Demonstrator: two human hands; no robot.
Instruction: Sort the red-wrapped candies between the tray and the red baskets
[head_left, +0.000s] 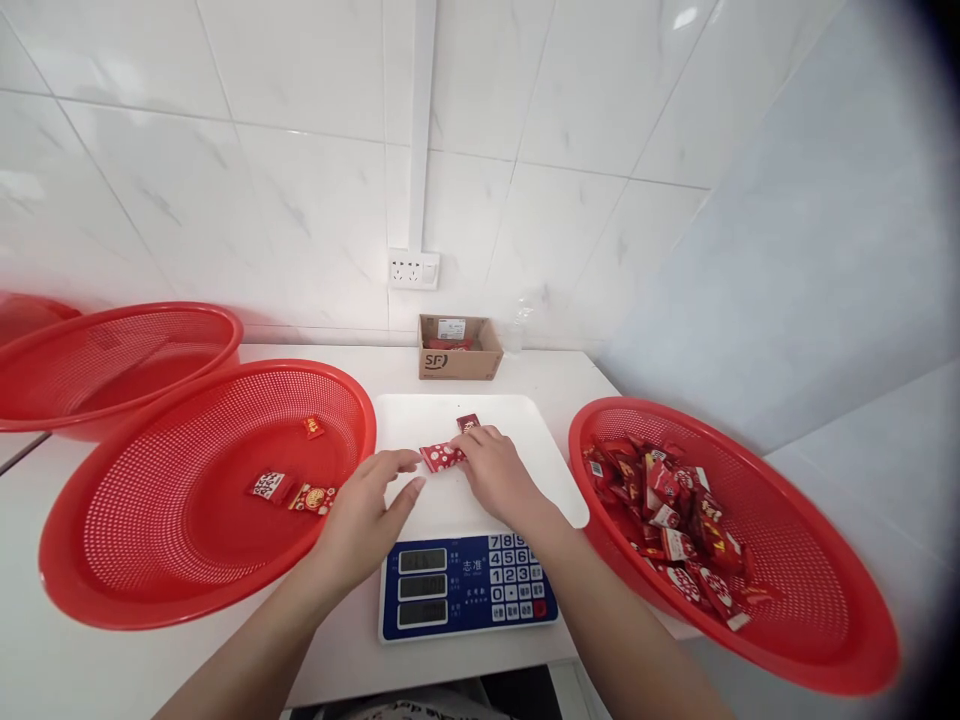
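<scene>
A digital scale [465,585] with a white pan [420,425] stands in front of me. Two small red packets lie on the pan: a spotted one [441,456] and a darker one [468,422]. My right hand [496,474] rests on the pan, its fingers curled onto the spotted packet. My left hand [367,510] hovers at the pan's left edge, fingers stretched toward that same packet and holding nothing.
A red mesh basket [112,560] on the left holds three packets. Another red basket [825,620] on the right holds several packets. A third red basket [112,355] sits at the far left. A small cardboard box [459,360] stands by the tiled wall.
</scene>
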